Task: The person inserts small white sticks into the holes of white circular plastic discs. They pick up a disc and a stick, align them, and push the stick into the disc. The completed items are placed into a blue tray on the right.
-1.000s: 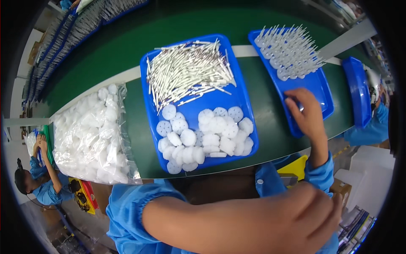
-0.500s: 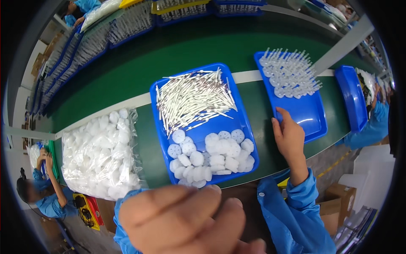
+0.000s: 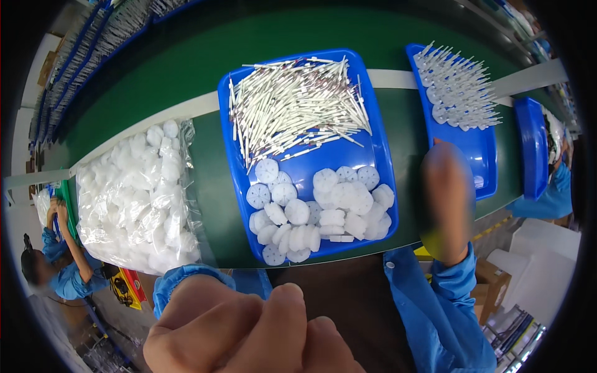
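The right hand [image 3: 446, 208] has drawn back from the right tray [image 3: 482, 155] to the belt's near edge; blurred, so its grip cannot be told. The left hand [image 3: 249, 332] is curled into a fist close under the camera, holding nothing visible.

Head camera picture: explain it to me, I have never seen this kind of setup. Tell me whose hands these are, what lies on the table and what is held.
A wide-angle camera on a person's head looks down, bending the edges. The left hand, close to the lens, is a closed fist; whether it holds anything cannot be seen. The blurred right hand is raised beside the blue tray of white spiked parts. On the green belt lie a middle blue tray with thin white sticks and white round discs, and a clear bag of discs.
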Demonstrator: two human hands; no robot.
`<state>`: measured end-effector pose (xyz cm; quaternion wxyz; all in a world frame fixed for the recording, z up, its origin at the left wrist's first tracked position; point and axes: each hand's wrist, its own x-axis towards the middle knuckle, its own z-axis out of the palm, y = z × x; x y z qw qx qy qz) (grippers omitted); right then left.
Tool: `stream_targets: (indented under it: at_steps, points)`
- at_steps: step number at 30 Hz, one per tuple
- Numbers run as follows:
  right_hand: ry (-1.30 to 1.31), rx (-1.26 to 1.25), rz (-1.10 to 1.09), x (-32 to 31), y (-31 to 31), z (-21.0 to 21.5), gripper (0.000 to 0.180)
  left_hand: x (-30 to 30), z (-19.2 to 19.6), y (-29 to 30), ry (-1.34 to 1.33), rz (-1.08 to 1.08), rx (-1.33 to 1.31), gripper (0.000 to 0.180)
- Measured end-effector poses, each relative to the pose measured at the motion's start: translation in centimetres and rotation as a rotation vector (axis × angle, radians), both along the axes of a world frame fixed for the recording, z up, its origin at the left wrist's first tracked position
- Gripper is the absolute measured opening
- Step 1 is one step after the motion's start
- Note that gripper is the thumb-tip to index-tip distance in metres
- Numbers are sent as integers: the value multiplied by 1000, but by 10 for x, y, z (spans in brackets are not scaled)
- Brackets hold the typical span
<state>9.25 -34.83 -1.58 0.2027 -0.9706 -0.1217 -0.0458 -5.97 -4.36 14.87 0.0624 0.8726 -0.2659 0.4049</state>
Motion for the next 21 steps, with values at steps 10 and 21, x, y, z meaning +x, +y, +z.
stream_targets:
  at_steps: [10, 21]
  points:
    - [-357, 17, 530, -1, 88, 44, 21, 41, -131, 34, 601, 387, -137, 20]
    - [-202, 159, 650, 26, 123, 20, 18, 19, -116, 67, 776, 408, -144, 43]
